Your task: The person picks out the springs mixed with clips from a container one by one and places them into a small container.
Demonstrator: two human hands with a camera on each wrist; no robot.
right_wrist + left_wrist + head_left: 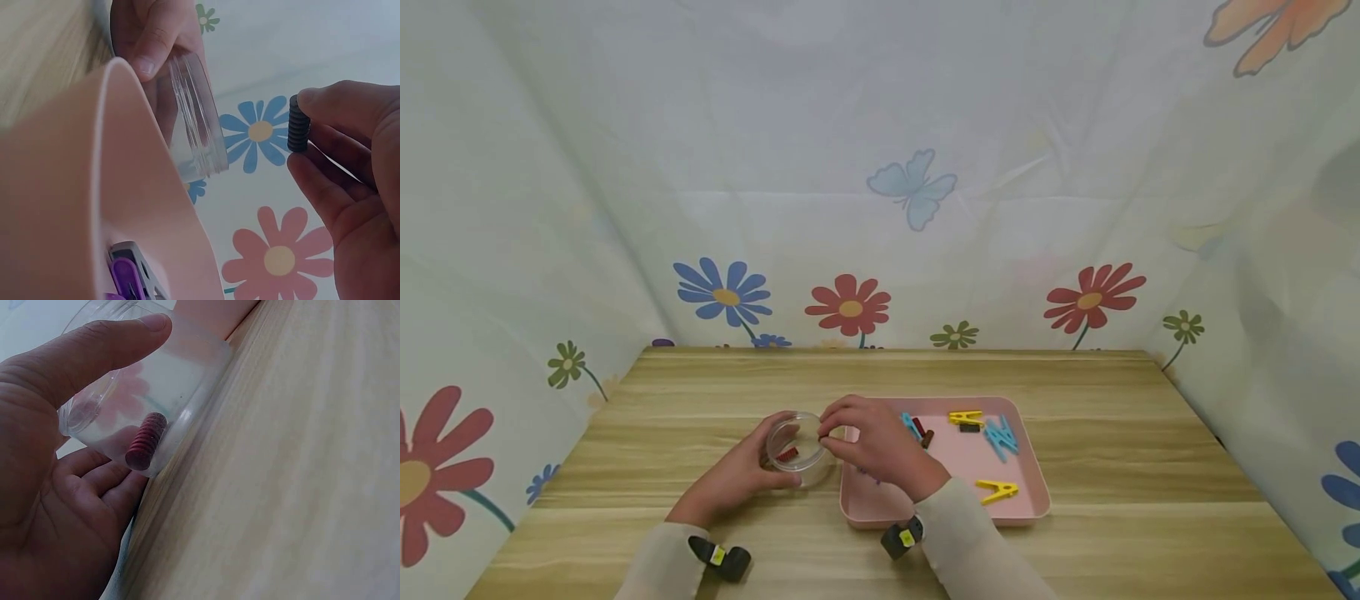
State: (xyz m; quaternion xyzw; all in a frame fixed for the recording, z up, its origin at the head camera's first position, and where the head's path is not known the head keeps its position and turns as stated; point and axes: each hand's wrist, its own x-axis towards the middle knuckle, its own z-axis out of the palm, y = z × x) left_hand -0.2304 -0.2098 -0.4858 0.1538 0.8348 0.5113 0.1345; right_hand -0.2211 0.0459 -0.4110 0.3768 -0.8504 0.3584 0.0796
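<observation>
My left hand (pixel 737 475) grips a clear plastic jar (pixel 187 378), its thumb along one side and its fingers around the other. Inside the jar lies a dark red ribbed cylinder (pixel 146 441), like a short stack of discs. Close to the jar's open mouth, my right hand (pixel 880 437) pinches a dark grey ribbed cylinder (pixel 299 125) between thumb and fingertips. In the right wrist view this piece is apart from the jar's rim. A pink tray (pixel 951 475) stands under and beside my right hand, which hides part of it.
Yellow clothespins (pixel 997 491), blue clothespins (pixel 1000 437), a dark piece (pixel 969 428) and reddish-brown pieces (pixel 927 438) lie in the tray. A purple clip (pixel 127 278) shows near its wall. The wooden table (pixel 1120 467) meets a flowered cloth backdrop (pixel 985 258).
</observation>
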